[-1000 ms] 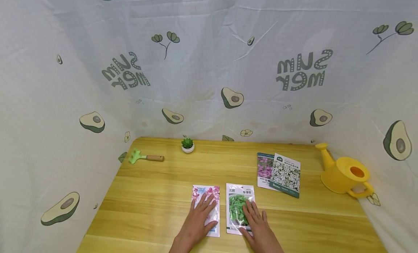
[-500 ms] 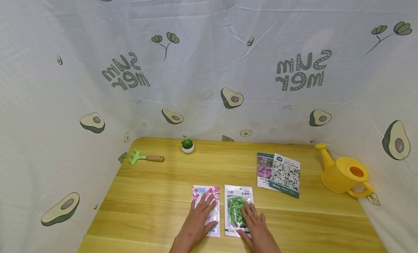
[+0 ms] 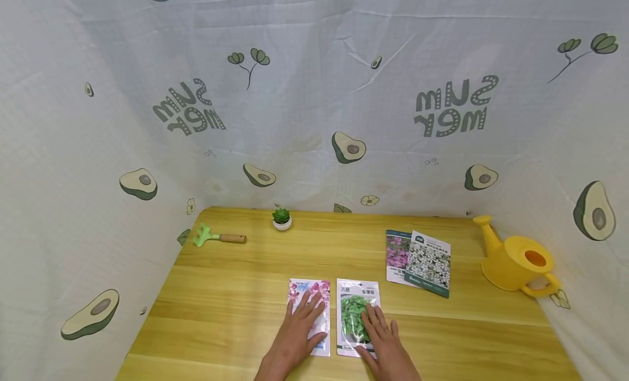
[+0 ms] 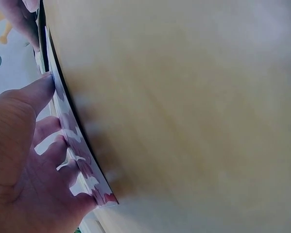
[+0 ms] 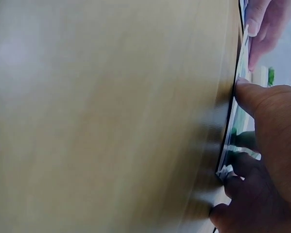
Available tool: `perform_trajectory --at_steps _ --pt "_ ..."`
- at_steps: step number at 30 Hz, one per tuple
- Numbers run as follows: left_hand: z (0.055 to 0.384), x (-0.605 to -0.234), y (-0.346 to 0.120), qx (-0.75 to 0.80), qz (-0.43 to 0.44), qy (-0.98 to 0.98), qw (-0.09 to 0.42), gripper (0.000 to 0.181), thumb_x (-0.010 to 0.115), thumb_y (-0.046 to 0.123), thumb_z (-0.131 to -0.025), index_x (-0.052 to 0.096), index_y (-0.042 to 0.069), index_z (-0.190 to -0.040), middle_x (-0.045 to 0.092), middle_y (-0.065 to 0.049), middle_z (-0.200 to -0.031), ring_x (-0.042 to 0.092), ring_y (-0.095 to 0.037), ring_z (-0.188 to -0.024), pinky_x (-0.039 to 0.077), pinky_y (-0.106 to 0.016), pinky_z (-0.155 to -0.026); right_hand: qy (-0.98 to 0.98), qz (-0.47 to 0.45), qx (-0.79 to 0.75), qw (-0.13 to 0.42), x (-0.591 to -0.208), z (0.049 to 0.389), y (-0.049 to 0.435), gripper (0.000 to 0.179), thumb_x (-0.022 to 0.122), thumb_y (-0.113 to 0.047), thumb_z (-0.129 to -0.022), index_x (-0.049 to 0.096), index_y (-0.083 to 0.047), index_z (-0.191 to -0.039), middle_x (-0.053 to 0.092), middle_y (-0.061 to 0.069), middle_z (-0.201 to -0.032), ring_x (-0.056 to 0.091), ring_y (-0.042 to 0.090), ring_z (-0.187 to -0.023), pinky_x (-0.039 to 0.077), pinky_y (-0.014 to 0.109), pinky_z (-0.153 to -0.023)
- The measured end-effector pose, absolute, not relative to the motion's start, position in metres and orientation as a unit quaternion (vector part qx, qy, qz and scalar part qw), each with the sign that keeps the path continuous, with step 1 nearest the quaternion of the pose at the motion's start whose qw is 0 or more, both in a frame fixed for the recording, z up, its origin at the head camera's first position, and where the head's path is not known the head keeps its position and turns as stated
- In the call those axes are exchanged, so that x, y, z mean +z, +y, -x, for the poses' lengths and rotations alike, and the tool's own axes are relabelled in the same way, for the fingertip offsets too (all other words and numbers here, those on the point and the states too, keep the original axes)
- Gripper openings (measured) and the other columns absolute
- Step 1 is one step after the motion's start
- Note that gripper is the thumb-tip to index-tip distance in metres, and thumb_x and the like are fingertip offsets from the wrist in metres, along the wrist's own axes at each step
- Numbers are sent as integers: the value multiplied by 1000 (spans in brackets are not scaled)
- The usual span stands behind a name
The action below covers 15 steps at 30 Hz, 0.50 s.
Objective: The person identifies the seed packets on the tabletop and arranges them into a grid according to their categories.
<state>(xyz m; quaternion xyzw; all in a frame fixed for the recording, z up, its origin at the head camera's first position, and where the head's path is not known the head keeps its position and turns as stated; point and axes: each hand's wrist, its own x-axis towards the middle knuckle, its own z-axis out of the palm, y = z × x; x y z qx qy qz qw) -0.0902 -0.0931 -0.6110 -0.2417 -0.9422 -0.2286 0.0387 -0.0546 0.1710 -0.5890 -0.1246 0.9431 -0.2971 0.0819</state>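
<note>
A seed packet with pink flowers [image 3: 321, 287] lies flat on the wooden table, and my left hand [image 3: 297, 329] rests on it with fingers spread. Just to its right lies a seed packet with green leaves [image 3: 351, 310], a narrow strip of table between the two. My right hand [image 3: 385, 340] touches that packet's right side, fingers straight. In the left wrist view the left fingertips press on the pink-flower packet [image 4: 82, 150]. The right wrist view shows the right thumb and fingertips on the green-leaf packet [image 5: 235, 116]. Each hand hides part of its packet.
Two more seed packets, one purple-flowered [image 3: 397, 252] and one white-flowered [image 3: 429, 263], overlap at the right. Beyond them stands a yellow watering can [image 3: 521, 263]. A small potted succulent [image 3: 282, 220] and a green hand rake [image 3: 218, 237] are at the back left. Printed cloth [image 3: 304, 108] walls the table.
The green-leaf packet has slid left and slightly toward me under my right hand, narrowing the space to the pink-flower packet. My left hand has stayed in place.
</note>
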Motion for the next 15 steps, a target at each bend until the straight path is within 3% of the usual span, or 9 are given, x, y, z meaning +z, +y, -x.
perform_trajectory --at_steps 8,15 --pt "92 -613 -92 -210 250 -943 66 67 79 42 -95 61 14 -154 46 -3 -169 41 -33 -157 38 -69 -119 949 128 -282 59 -589 54 170 74 78 -33 -99 51 4 -156 37 24 -170 30 54 -156 20 87 -116" --pt "89 -595 -89 -185 237 -953 20 66 78 41 -97 60 13 -154 46 -4 -169 41 -34 -157 38 -68 -121 952 122 -271 68 -587 54 168 74 79 -31 -98 50 5 -156 36 24 -171 28 52 -157 16 89 -116"
